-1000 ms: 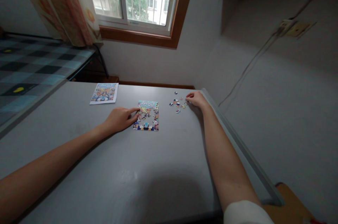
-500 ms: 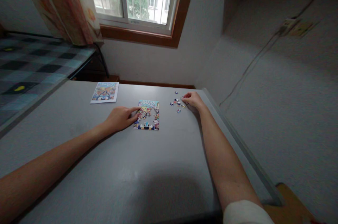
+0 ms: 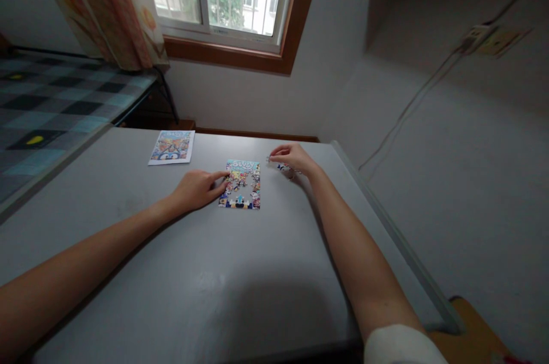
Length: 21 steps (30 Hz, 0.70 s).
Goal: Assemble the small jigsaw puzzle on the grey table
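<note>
A partly assembled jigsaw puzzle (image 3: 243, 167) lies flat on the table, its border joined and a gap showing in its middle. My left hand (image 3: 195, 189) rests at its left edge, index finger and thumb apart and touching the puzzle. My right hand (image 3: 294, 158) is closed in a pinch on a small puzzle piece (image 3: 269, 159), held just right of the puzzle's upper corner. Under that hand lie several loose puzzle pieces (image 3: 282, 167), partly hidden by it.
A printed picture sheet (image 3: 171, 147) lies on the grey table (image 3: 171, 272) at the far left. A checked bed (image 3: 77, 106) stands beyond the left edge. The wall (image 3: 463, 181) runs along the right, with a hanging cable (image 3: 405, 109).
My right hand has moved left from the loose pieces toward the puzzle, carrying a piece. My left hand stays at the puzzle's left edge. The view has shifted slightly.
</note>
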### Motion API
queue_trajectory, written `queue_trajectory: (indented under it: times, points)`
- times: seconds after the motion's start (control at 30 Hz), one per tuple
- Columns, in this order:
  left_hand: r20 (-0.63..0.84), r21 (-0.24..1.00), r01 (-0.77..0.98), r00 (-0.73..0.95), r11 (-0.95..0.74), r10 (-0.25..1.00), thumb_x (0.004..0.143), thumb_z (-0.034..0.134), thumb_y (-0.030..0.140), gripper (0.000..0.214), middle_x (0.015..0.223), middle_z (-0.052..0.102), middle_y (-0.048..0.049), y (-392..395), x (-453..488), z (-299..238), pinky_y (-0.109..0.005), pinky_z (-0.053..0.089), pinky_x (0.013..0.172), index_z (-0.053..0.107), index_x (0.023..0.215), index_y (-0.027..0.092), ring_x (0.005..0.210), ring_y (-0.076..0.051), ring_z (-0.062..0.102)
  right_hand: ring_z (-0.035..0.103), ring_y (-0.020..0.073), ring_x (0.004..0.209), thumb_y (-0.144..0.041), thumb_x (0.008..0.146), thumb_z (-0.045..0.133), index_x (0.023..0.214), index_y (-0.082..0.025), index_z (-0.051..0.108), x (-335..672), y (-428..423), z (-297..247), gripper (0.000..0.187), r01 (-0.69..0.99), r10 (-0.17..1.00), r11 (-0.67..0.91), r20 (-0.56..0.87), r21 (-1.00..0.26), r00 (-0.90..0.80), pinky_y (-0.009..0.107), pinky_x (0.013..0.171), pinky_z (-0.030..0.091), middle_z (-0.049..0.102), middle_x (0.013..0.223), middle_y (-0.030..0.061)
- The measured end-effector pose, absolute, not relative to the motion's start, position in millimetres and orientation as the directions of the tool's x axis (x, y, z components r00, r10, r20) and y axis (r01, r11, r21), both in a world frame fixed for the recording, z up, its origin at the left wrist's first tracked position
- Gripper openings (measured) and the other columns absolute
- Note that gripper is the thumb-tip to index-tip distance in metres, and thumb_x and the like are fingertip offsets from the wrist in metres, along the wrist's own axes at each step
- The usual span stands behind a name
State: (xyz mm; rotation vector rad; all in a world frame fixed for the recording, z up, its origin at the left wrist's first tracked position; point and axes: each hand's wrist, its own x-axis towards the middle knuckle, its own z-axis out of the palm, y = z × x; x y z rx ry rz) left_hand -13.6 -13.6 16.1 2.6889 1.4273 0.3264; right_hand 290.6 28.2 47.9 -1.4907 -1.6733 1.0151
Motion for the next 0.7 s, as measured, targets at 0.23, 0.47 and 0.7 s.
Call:
queue_trajectory:
  times: [0.23,0.47,0.7]
  points:
    - [0.157,0.176,0.807,0.543,-0.564,0.825,0.091,0.042,0.056,0.049,0.064,0.068,-0.0022,-15,-14,18,-0.025,0.03,0.056,0.067,0.121,0.026,0.058,-0.017,0.06,0.057,0.0109,0.06,-0.011,0.069,0.074,0.076,-0.011,0.073,245,16,51,0.007,0.521,0.952,-0.025,-0.179,-0.853,-0.247,0.023,0.058,0.041,0.069,0.069,0.0054]
    - [0.168,0.185,0.797,0.551,-0.575,0.818,0.091,0.041,0.057,0.049,0.062,0.067,-0.0019,-15,-14,18,-0.025,0.031,0.056,0.068,0.12,0.026,0.058,-0.017,0.06,0.055,0.0098,0.056,-0.008,0.07,0.073,0.072,-0.01,0.073,229,13,42,0.003,0.562,0.954,-0.037,-0.197,-0.826,-0.226,0.021,0.054,0.04,0.067,0.062,0.0042]
    - [0.169,0.183,0.799,0.549,-0.573,0.819,0.09,0.042,0.055,0.048,0.064,0.068,-0.0024,-15,-14,16,-0.026,0.034,0.057,0.068,0.119,0.026,0.06,-0.018,0.062,0.056,0.0096,0.056,-0.009,0.071,0.072,0.073,-0.009,0.074,225,12,41,0.003,0.661,0.966,-0.007,-0.177,-0.75,-0.191,0.02,0.052,0.038,0.068,0.064,0.0048]
